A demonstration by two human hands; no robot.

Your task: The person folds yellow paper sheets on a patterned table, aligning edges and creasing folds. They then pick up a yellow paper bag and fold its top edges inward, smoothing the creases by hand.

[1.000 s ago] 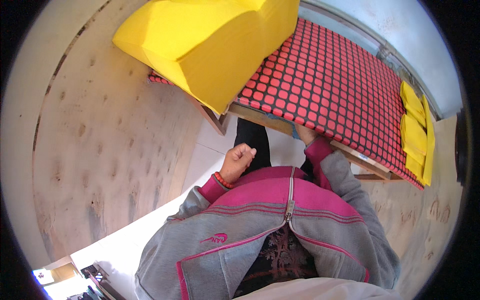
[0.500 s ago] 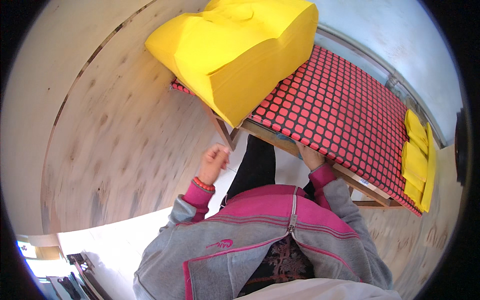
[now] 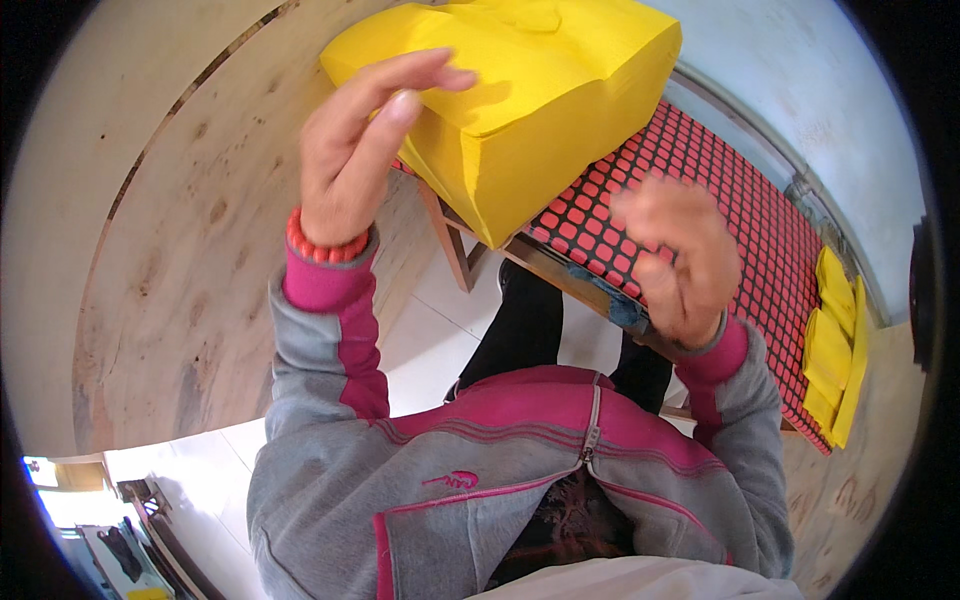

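Observation:
A large yellow fabric bag [image 3: 575,105] lies bulging over the far left part of a table with a red-and-black checked cover [image 3: 770,230]. My left hand [image 3: 350,150], with a red bead bracelet [image 3: 327,245] at the wrist, is raised at the bag's left side. Its thumb and fingers are apart and nothing is in them. Above the table's near edge is my right hand [image 3: 690,255], blurred by motion. Its fingers are curled with a gap to the thumb, and I see nothing held there. Blue cloth [image 3: 610,300] shows under the table's edge.
Folded yellow pieces [image 3: 835,350] lie at the table's right end. A wooden panel [image 3: 210,270] rises along the left, and a pale wall [image 3: 800,90] stands behind the table. A wooden table leg [image 3: 455,245] stands near my black-trousered leg [image 3: 520,320].
My left hand has risen from beside the table leg to the bag. My right hand has come out from under the table's edge and up over the cover. The view has shifted slightly.

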